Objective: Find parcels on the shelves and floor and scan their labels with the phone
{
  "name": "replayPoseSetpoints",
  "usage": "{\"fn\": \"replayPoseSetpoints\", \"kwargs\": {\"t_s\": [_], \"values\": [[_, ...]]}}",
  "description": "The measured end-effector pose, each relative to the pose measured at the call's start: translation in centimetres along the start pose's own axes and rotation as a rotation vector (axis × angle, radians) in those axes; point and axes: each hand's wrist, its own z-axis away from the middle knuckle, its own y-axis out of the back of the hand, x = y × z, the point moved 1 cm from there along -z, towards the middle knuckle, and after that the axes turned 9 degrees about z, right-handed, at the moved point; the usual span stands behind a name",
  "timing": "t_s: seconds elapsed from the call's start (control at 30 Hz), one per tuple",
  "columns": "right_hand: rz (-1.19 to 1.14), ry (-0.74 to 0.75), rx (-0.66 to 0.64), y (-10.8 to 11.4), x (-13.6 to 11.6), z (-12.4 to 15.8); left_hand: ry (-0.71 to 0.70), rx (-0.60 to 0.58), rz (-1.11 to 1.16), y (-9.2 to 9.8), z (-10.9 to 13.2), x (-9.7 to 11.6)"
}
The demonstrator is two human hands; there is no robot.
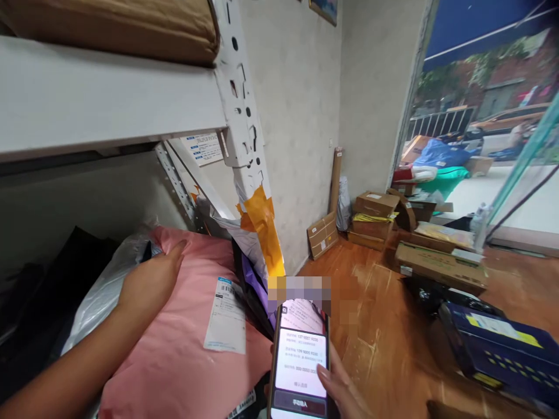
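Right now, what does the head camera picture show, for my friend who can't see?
The right hand holds a lit phone, and the left hand is at a pink parcel with a white label, below a white shelf. Boxes sit on the brown floor.

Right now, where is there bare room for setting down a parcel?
The wooden floor shows a bare patch between the leaning carton, the long carton and the navy box. Below the shelf beam it is crowded: the pink parcel lies close beside a whitish bag.

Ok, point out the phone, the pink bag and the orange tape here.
Phone (301, 358): head view, middle of its lit front.
Pink bag (183, 334): head view, middle of its upper side.
Orange tape (268, 235): head view, middle of the strip.
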Motion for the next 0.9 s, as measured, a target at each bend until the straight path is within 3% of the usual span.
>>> {"fn": "replayPoseSetpoints", "kwargs": {"t_s": [0.27,0.53,0.73,0.9], "values": [[0.055,0.054,-0.009,-2.2,0.0,-0.4,0.027,-0.038,-0.036,-0.1,-0.1,-0.4],[-0.034,0.086,-0.106,-2.3,0.0,-0.2,0.018,0.005,-0.033,0.0,0.0,-0.3],[-0.039,0.127,-0.057,-2.0,0.7,-0.3,0.028,0.005,0.005,0.2,0.2,-0.2],[0.004,0.080,-0.171,-1.5,0.4,0.0,0.043,-0.012,0.022,0.5,0.3,0.1]]}}
